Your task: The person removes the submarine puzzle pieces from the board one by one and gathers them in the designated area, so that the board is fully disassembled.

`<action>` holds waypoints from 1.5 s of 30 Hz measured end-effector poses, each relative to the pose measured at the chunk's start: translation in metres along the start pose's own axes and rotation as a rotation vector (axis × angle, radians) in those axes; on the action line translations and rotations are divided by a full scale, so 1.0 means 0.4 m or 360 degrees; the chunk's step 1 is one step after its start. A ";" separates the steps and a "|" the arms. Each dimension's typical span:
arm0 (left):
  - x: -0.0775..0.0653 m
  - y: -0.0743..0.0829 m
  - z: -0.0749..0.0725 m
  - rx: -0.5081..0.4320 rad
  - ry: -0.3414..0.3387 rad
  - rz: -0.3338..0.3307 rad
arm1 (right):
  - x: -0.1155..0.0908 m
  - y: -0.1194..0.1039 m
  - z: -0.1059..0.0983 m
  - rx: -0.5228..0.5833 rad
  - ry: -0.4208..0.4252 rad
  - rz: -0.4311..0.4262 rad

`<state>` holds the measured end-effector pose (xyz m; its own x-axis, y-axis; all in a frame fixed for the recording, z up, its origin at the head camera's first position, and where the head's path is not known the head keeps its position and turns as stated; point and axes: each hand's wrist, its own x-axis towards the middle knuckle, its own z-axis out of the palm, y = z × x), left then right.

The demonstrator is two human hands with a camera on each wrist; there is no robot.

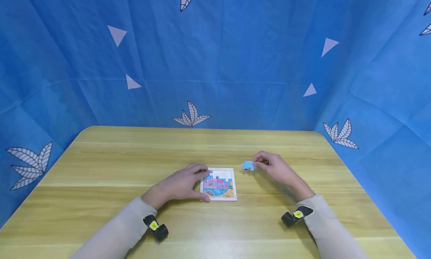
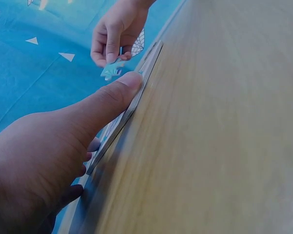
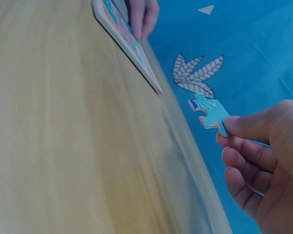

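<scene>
A square jigsaw puzzle tray (image 1: 235, 191) with a white border lies on the table, holding a pink and blue picture. White base shows in its upper right part. My left hand (image 1: 182, 182) holds the tray at its left side, thumb at the near edge and fingers over the far left corner. In the left wrist view the thumb (image 2: 112, 97) lies along the tray's edge. Just right of the tray, my right hand (image 1: 276, 169) pinches a light blue jigsaw piece (image 3: 212, 114) between thumb and forefinger, raised above the table. The other right fingers curl loosely beneath.
The wooden table (image 1: 134, 150) runs back to a blue cloth backdrop (image 1: 219, 57) with white leaves and triangles, which also hangs at both sides. Black cameras are strapped on the left wrist (image 1: 156, 228) and the right wrist (image 1: 296, 215).
</scene>
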<state>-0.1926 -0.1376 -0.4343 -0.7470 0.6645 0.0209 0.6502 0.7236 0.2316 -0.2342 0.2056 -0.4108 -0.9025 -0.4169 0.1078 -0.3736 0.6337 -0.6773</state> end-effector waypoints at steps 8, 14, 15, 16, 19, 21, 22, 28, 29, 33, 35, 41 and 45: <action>0.001 0.000 -0.006 -0.0071 -0.0005 -0.0029 | -0.002 0.024 -0.041 -0.0014 0.0040 0.0024; 0.002 0.000 -0.006 -0.0047 0.0002 -0.0024 | -0.011 0.050 -0.072 -0.0010 0.0001 0.0092; 0.003 -0.001 -0.006 -0.0043 0.0006 -0.0022 | -0.012 0.053 -0.077 -0.0006 -0.0007 0.0095; 0.003 -0.001 -0.006 -0.0037 0.0009 -0.0019 | -0.013 0.057 -0.081 0.0000 -0.0017 0.0097; 0.003 -0.002 -0.005 -0.0026 0.0005 -0.0016 | -0.017 0.065 -0.090 0.0020 -0.0055 0.0117; 0.003 -0.004 -0.002 -0.0017 0.0008 -0.0009 | -0.021 0.070 -0.094 0.0033 -0.0083 0.0140; 0.003 -0.004 -0.001 -0.0013 0.0007 -0.0008 | -0.022 0.073 -0.095 0.0036 -0.0096 0.0152; 0.002 -0.001 0.000 -0.0004 -0.0006 -0.0008 | -0.029 0.090 -0.095 0.0026 -0.0147 0.0200; 0.002 -0.001 -0.001 -0.0004 -0.0006 -0.0007 | -0.030 0.093 -0.095 0.0023 -0.0155 0.0198; 0.003 0.000 -0.001 -0.0005 -0.0003 -0.0002 | -0.030 0.102 -0.094 -0.0003 -0.0166 0.0194; 0.003 0.000 -0.001 -0.0011 -0.0002 -0.0001 | -0.030 0.105 -0.094 -0.0012 -0.0176 0.0185; 0.004 0.001 0.000 -0.0014 -0.0008 -0.0003 | -0.029 0.109 -0.092 -0.0034 -0.0188 0.0192; 0.004 0.002 -0.001 -0.0005 -0.0015 -0.0004 | -0.030 0.110 -0.090 -0.0036 -0.0185 0.0205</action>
<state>-0.1934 -0.1360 -0.4339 -0.7474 0.6643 0.0112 0.6477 0.7249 0.2346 -0.2474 0.2621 -0.4158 -0.9130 -0.4029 -0.0645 -0.2624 0.7008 -0.6633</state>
